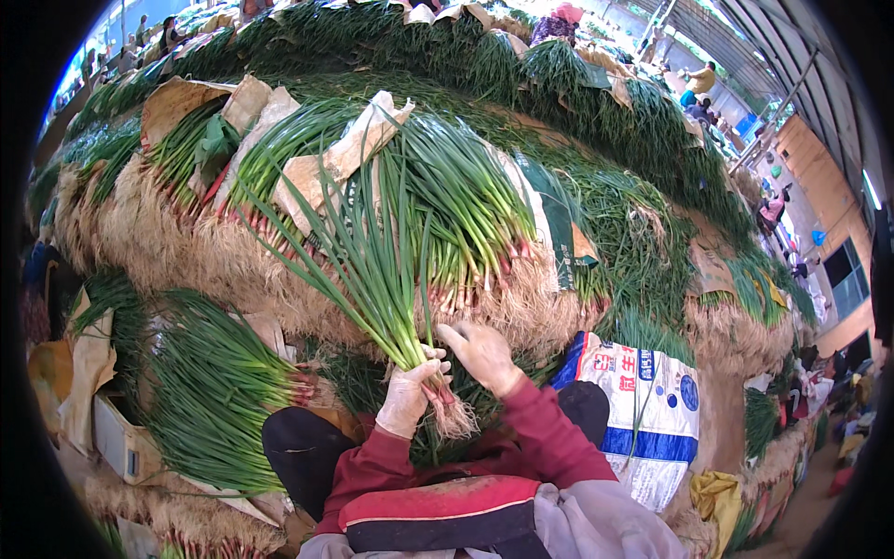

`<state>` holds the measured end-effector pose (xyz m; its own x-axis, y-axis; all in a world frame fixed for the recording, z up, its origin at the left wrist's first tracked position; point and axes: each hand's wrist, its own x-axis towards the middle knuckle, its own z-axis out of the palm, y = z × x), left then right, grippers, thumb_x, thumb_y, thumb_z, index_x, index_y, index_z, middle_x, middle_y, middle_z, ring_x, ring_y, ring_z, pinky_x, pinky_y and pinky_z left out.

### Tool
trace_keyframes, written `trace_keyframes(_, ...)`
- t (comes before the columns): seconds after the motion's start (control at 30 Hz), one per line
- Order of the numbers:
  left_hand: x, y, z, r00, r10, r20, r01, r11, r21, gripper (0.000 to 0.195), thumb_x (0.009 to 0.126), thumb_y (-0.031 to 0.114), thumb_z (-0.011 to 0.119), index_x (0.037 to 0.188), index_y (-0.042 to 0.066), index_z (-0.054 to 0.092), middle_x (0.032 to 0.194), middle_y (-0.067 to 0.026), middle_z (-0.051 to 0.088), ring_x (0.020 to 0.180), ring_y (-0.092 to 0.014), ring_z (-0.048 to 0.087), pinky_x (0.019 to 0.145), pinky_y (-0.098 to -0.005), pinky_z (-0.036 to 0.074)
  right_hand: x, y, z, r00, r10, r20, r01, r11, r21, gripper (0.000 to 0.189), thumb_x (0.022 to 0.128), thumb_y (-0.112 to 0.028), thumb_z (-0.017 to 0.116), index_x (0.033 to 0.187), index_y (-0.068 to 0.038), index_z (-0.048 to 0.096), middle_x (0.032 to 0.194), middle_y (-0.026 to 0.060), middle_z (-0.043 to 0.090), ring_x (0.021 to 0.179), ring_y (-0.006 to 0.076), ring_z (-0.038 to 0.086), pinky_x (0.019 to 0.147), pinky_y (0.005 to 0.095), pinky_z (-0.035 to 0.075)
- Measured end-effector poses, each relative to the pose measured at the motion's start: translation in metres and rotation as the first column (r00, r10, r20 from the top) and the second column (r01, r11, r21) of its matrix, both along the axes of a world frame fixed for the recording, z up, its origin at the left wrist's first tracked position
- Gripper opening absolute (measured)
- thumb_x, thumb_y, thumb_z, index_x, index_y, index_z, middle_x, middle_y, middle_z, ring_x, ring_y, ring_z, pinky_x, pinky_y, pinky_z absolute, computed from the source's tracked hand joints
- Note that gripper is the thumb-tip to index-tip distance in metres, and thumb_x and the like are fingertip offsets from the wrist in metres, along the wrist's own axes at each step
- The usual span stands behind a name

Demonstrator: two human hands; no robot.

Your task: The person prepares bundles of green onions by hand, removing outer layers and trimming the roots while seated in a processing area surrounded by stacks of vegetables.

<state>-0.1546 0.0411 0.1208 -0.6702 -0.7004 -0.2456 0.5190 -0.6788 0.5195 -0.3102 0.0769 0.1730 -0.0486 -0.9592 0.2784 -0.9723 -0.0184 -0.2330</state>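
A small bunch of green onions (401,328) is in my gloved left hand (407,397), gripped around the pale stems just above the reddish bases; its roots point down toward my lap and its leaves fan upward. My gloved right hand (483,355) is raised just right of the bunch, thumb and fingers bent toward the leaves; whether it pinches a leaf is unclear. Right in front, a large heap of green onions (475,202) lies with roots toward me. To my left rests another pile of green onions (216,391), its reddish bases facing right.
A printed white-and-blue woven sack (649,419) lies by my right knee. At the left stands a white plastic crate (122,440). A yellow bag (716,499) sits lower right. Long rows of green onions (614,126) stretch behind the heap, and several people are farther off.
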Motion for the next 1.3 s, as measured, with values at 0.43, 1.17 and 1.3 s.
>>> trace_keyframes(0.43,0.001,0.003,-0.008,0.996,0.05,0.075,-0.053,0.998,0.043,0.03,0.086,0.008,0.057,0.115,0.006,0.052,0.088,-0.0054,0.061,0.071,-0.018,0.061,0.061,-0.0363,0.054,0.026,-0.012,-0.006,0.973,-0.003,0.229,0.023,0.996,-0.088,0.026,0.089,-0.028,0.051,0.074,-0.009,0.06,0.066,0.0143,0.059,0.061,0.0346,0.059,0.055,0.0435,0.047)
trace_keyframes(1.17,0.001,0.004,0.013,0.99,0.021,-0.136,-0.009,0.996,0.092,0.038,0.086,0.007,0.06,0.123,0.004,0.05,0.099,-0.0073,0.062,0.081,-0.014,0.062,0.072,-0.0343,0.054,-0.042,-0.019,0.026,0.92,-0.377,0.109,0.393,0.887,-0.242,0.015,0.089,-0.026,0.062,0.086,-0.011,0.064,0.049,0.0042,0.051,0.038,0.0129,0.042,0.038,0.0312,0.038)
trace_keyframes(1.3,-0.009,0.004,0.019,0.978,-0.009,-0.209,0.041,0.988,0.147,0.023,0.086,0.006,0.06,0.108,0.007,0.054,0.108,-0.0095,0.062,0.101,-0.021,0.061,0.087,-0.0393,0.052,0.009,0.031,0.014,0.997,-0.074,-0.009,0.071,0.985,-0.16,0.011,0.089,-0.028,0.06,0.092,-0.017,0.06,0.057,0.0061,0.056,0.049,0.0235,0.059,0.043,0.0356,0.044)
